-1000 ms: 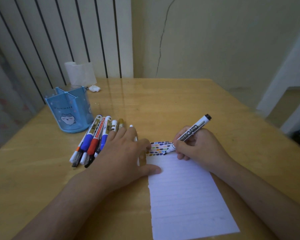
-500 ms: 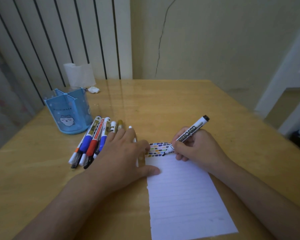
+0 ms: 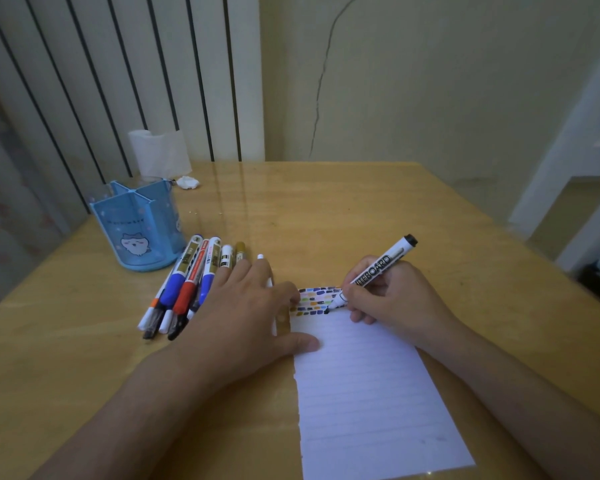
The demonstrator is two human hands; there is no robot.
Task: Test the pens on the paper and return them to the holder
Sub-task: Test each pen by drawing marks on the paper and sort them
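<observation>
Your right hand (image 3: 392, 299) grips a black whiteboard marker (image 3: 381, 268), fingers curled round the barrel, tip down on the far end of the lined paper (image 3: 368, 393), back end tilted up and away to the right. The tip touches the band of small coloured test marks (image 3: 317, 301) across the paper's far edge. Your left hand (image 3: 243, 313) lies flat, fingers straight and slightly spread, holding nothing; thumb and forefinger press the paper's left edge, the other fingers lie over the near ends of loose pens.

The paper sits near the front edge of the wooden table (image 3: 361, 216), right of centre, long side running away from you, left edge ragged.

The loose pens (image 3: 187, 285) lie in a tight row on the table just left of your left hand: blue grip, red grip, another blue grip, an orange-banded one, a white one, a gold one, all pointing toward the far left. A thin white pen (image 3: 261, 258) pokes out past your fingers. Some tips are hidden under the hand, so I cannot tell the count.

The blue pen holder (image 3: 139, 230), divided into compartments, with a cartoon face on its front, stands upright near the table's left edge, just beyond the pens' far ends.

A roll of white tissue (image 3: 160, 154) stands at the far left corner, a crumpled white scrap (image 3: 187, 182) beside it. Behind: striped white panels left, cracked yellowish wall right.
</observation>
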